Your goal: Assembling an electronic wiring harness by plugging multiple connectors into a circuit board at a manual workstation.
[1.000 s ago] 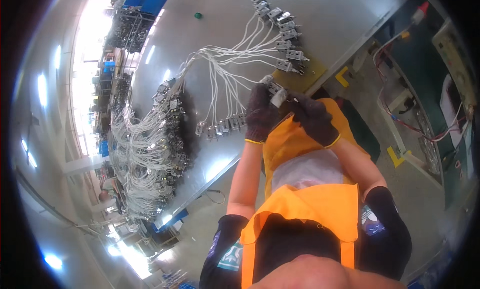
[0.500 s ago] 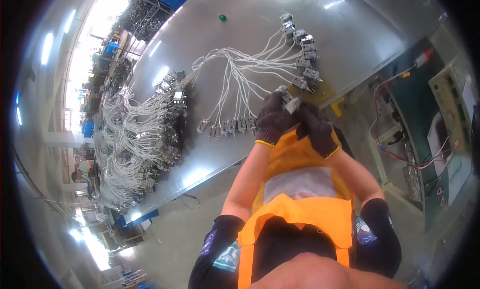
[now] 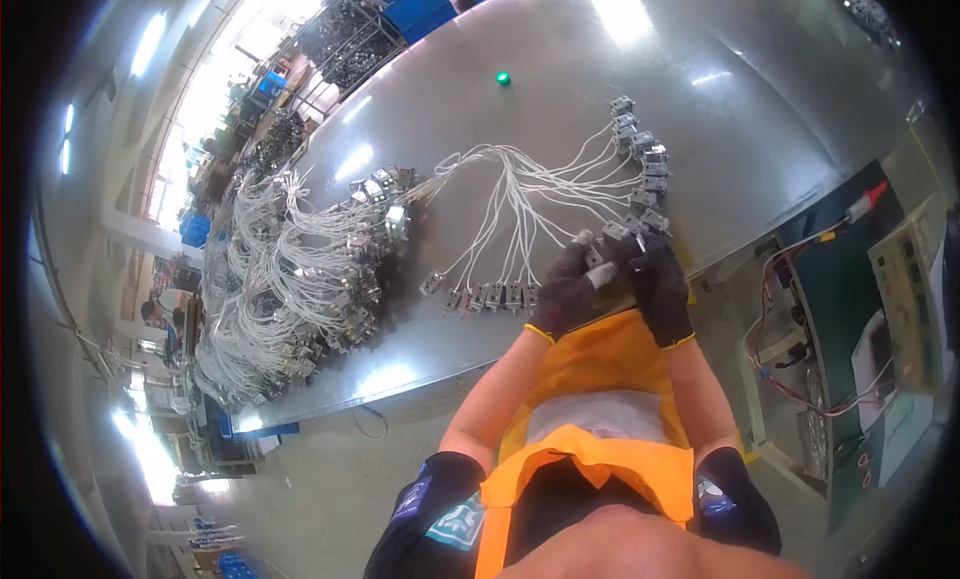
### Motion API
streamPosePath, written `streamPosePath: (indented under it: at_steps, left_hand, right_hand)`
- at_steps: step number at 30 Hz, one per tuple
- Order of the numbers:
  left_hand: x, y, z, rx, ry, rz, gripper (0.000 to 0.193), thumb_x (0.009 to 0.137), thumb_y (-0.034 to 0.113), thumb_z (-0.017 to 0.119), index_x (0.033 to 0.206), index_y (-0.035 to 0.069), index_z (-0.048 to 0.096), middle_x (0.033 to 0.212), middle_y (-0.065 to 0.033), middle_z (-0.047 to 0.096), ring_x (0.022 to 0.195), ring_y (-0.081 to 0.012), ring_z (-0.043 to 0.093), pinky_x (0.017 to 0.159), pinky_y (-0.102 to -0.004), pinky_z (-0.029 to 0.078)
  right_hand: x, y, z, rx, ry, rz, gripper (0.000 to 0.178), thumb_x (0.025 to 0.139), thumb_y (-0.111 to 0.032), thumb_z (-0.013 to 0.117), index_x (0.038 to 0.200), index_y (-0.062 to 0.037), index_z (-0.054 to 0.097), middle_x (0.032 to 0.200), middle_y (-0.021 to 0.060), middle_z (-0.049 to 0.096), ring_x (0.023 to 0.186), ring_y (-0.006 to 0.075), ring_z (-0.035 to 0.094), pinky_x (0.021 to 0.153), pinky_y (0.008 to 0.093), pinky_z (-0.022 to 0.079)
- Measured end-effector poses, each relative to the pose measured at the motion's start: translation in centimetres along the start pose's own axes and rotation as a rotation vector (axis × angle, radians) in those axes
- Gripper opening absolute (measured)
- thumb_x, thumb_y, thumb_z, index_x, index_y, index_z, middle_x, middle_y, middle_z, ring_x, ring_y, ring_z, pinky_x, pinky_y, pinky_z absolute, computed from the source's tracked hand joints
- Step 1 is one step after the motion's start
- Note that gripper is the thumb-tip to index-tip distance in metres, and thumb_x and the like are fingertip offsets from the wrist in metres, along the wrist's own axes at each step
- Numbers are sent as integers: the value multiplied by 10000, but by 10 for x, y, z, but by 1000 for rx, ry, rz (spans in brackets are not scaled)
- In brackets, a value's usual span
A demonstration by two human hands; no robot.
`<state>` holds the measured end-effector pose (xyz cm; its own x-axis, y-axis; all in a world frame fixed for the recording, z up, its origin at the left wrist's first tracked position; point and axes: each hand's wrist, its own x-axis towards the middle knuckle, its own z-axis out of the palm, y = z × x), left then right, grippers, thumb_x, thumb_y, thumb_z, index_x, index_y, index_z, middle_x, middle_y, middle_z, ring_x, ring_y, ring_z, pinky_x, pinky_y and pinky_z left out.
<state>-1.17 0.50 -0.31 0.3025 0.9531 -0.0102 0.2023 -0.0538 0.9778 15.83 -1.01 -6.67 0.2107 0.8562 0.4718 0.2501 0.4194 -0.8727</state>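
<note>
My left hand [image 3: 566, 295], in a dark knitted glove with a yellow cuff, is closed around a small silvery metal block [image 3: 592, 251]. A pale grey piece shows at its thumb side. Beside it, my right hand [image 3: 662, 291], gloved alike, has its fingers bent together just below the metal blocks [image 3: 617, 231] at the near end of the curved row. A small light tip shows at those fingers; what they hold is mostly hidden. White cables [image 3: 515, 184] fan out from one bundle to that row and to another row of blocks [image 3: 493, 297] left of my hands.
A large heap of similar cabled blocks [image 3: 290, 269] covers the left of the metal table [image 3: 450, 99]. A green round cap [image 3: 503, 79] lies farther back. To the right stands a side bench [image 3: 825, 279] with red and white wires, a panel and scissors [image 3: 866, 469].
The view has shifted, so the table things appear lower and farther right. My right hand has moved away from my left, toward the curved row. My left hand keeps its block.
</note>
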Motion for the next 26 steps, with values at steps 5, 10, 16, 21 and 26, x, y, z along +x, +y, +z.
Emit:
streamPosePath:
  at_steps: [5,10,16,21,26]
  left_hand:
    - [10,-30,4,342,63,179,641,889,180,692,1422,6,381,1168,-164,610,1081,-241,601,924,-345,475]
    - [4,-16,4,37,27,136,666,884,259,697,1417,24,374,1145,-218,617,1056,-326,637,879,-388,501]
    - [11,-10,18,555,164,182,616,886,246,688,1382,24,399,1147,-241,616,1035,-385,634,878,-422,504]
    - [10,2,6,308,41,121,582,862,257,693,1335,19,451,1145,-247,597,1098,-371,599,914,-424,481]
    - [13,9,3,271,-51,-20,602,886,287,700,1377,57,438,1230,-155,614,1142,-325,597,944,-380,471]
  right_hand:
    - [-16,-9,-15,-474,32,-127,218,944,-60,533,1142,-45,625,1076,123,670,895,303,653,779,361,532]
    - [-42,-41,-10,564,45,694,250,991,-178,550,1203,-61,609,994,51,683,718,107,641,630,261,543]
    - [-40,-37,-5,210,-111,415,247,1002,-180,541,1212,-69,611,905,30,674,692,89,630,602,242,522]
    - [-43,-31,-6,-90,-175,79,268,993,-163,557,1238,-68,610,837,16,648,662,76,610,569,232,495]
    - [-40,-56,-11,53,-245,432,332,990,-211,580,1304,-106,591,802,48,642,654,112,620,594,273,524]
